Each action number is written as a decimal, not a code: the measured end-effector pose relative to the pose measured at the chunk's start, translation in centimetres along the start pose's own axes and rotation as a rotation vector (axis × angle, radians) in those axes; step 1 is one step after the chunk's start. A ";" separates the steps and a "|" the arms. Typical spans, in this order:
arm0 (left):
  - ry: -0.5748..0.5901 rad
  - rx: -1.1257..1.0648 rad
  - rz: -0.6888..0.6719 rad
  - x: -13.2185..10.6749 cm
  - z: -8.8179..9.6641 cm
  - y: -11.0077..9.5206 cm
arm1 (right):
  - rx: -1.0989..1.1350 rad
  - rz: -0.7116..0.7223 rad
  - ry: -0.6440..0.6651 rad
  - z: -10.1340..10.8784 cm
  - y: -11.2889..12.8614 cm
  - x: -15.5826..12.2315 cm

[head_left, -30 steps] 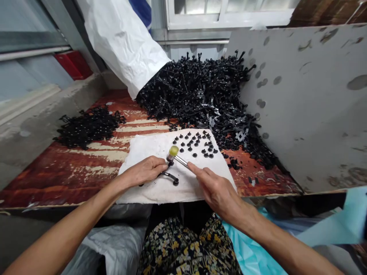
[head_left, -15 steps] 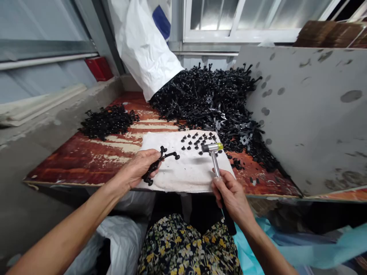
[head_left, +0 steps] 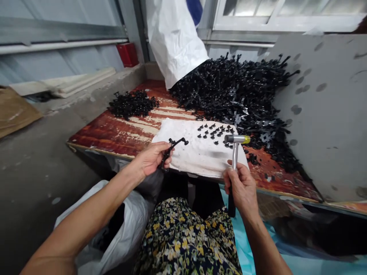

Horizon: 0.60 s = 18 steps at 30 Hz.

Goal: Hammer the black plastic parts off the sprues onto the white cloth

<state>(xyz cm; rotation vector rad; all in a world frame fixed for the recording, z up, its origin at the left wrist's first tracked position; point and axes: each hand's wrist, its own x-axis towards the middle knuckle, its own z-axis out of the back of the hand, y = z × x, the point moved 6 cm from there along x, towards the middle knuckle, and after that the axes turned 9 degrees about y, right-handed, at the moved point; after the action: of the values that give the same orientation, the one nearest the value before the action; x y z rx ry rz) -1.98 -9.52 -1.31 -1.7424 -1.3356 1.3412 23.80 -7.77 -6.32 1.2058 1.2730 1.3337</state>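
Pinched in my left hand (head_left: 156,157) are black plastic parts with thin arms and round knobbed ends (head_left: 180,141), held over the left edge of a white cloth (head_left: 197,158). My fingers cover part of them, and I cannot tell how many there are. My right hand (head_left: 241,183) grips a small mallet (head_left: 235,147) upright by its handle. Its metal head has one dark face and one yellow face, and hovers over the right side of the cloth. Several small black round pieces with upright stems (head_left: 213,131) stand on the cloth's far right part, some hidden behind the mallet head.
A large heap of black parts (head_left: 229,88) spills from a white sack (head_left: 177,46) at the back. A smaller black pile (head_left: 133,104) lies on the worn red tabletop (head_left: 100,131). On the right leans a grey board (head_left: 329,114). An open white bag (head_left: 132,225) stands below the table's edge.
The view has swung left, so the table appears further right. My left hand has turned its black parts slightly and drawn them toward the cloth's near edge. The mallet stays in my right hand.
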 end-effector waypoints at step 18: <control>-0.162 -0.109 0.029 2.8 3.4 -2.8 | 0.005 0.045 -0.003 0.1 0.2 -0.3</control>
<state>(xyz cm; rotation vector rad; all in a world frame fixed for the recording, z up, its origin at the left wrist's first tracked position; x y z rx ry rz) -6.12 -6.39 -1.12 -1.7612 -1.5018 1.4778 23.94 -8.08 -6.13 1.2459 1.2543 1.3609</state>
